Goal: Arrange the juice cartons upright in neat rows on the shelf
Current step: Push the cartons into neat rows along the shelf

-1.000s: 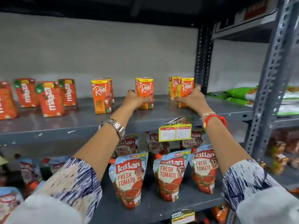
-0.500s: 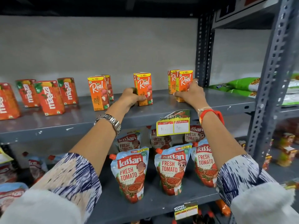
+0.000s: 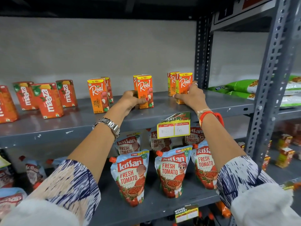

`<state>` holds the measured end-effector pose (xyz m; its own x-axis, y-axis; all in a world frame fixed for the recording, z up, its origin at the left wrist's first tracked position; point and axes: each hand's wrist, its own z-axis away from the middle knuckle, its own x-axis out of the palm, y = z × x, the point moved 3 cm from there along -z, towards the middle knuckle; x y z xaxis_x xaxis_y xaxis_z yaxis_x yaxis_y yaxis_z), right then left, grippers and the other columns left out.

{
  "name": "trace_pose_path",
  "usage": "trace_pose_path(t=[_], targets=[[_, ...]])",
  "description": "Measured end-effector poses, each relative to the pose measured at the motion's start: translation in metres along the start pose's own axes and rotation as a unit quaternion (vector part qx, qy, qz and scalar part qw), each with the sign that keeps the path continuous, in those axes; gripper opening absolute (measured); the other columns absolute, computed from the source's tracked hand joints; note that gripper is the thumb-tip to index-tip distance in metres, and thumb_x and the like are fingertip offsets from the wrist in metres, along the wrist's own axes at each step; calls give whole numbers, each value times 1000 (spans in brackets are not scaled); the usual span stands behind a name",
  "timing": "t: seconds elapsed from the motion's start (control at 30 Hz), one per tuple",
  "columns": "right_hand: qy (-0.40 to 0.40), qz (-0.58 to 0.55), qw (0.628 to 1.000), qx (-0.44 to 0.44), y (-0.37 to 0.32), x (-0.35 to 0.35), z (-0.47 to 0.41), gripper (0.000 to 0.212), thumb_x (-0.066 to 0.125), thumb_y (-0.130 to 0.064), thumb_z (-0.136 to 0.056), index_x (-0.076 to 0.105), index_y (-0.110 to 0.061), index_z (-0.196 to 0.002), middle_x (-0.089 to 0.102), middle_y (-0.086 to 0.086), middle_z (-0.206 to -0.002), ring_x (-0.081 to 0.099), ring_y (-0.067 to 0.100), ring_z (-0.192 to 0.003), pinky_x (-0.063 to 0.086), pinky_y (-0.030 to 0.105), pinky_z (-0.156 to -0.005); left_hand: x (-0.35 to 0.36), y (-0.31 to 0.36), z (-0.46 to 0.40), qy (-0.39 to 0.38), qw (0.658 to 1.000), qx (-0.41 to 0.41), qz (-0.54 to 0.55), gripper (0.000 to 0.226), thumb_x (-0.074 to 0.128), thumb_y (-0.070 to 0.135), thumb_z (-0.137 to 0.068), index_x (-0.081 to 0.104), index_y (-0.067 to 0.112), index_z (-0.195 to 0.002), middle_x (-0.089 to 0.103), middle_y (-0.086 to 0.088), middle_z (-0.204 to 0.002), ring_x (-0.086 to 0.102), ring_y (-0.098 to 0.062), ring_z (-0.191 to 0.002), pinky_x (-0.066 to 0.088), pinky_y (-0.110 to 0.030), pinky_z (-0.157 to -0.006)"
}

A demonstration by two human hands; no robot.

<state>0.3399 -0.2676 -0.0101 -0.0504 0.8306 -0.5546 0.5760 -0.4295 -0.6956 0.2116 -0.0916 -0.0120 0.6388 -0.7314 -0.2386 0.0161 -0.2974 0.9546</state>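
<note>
Small orange Real juice cartons stand upright in three pairs on the grey shelf [image 3: 162,118]. The left pair's front carton [image 3: 97,95] stands alone, untouched. My left hand [image 3: 132,100] grips the lower part of the middle front carton [image 3: 145,90], thumb across its face, with another carton close behind it. My right hand [image 3: 191,95] wraps the right front carton [image 3: 184,84] from its right side, beside a further carton [image 3: 171,84] behind it. Orange Maaza cartons [image 3: 47,100] stand upright at the shelf's left.
A perforated grey upright post [image 3: 267,95] bounds the shelf on the right, with green packets [image 3: 241,87] beyond it. A yellow price tag [image 3: 173,130] hangs from the shelf edge. Kissan tomato ketchup pouches [image 3: 132,175] fill the shelf below.
The view has shifted slightly, raising the shelf in frame. Both hands stay on the same cartons; the left thumb now lies across the middle carton's face.
</note>
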Motion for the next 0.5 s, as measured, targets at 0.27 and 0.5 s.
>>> trace_pose_path(t=[0.27, 0.5], targets=[[12, 10, 1000, 1, 0, 1, 0, 68, 71, -38, -80, 38, -8, -131, 56, 13, -130, 54, 31, -120, 42, 40, -100, 1, 0, 1, 3, 1000, 2, 0, 52, 66, 8, -82, 48, 6, -131, 55, -10, -133, 48, -24, -126, 36, -32, -97], [23, 23, 999, -5, -1, -1, 2, 71, 71, -38, -81, 34, -7, -133, 55, 13, -131, 54, 32, -120, 44, 39, -98, 2, 2, 1, 5, 1000, 2, 2, 52, 65, 8, -83, 48, 5, -132, 55, -9, -133, 47, -24, -126, 37, -33, -98]])
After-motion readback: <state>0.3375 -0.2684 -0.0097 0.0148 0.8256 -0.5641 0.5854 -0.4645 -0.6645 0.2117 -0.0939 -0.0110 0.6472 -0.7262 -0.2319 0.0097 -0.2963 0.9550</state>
